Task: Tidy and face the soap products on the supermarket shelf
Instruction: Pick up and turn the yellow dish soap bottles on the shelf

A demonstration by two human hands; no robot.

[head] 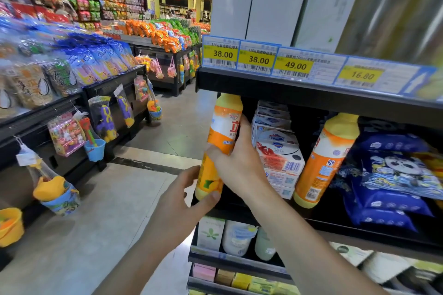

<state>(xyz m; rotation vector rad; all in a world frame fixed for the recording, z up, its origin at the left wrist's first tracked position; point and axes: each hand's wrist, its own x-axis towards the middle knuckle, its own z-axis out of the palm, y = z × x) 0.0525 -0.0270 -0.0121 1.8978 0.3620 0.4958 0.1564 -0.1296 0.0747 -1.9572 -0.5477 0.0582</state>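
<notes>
Soap bottle [221,132], orange with a yellow cap, stands at the left end of the shelf [311,97], just under the price tags [257,60]. Both hands hold it: the right hand [236,163] wraps its middle, fingers curled round the far side, while the left hand [184,195] clasps the base, thumb pressed against the bottom edge. Just right of it sits a stack of soap boxes [278,151], touching the right hand's fingers. Further right a second bottle [323,163] leans left, tilted, beside blue packs [393,175]. Below, a lower shelf carries pale bottles [237,237]. Across the aisle hang toys [67,135].
</notes>
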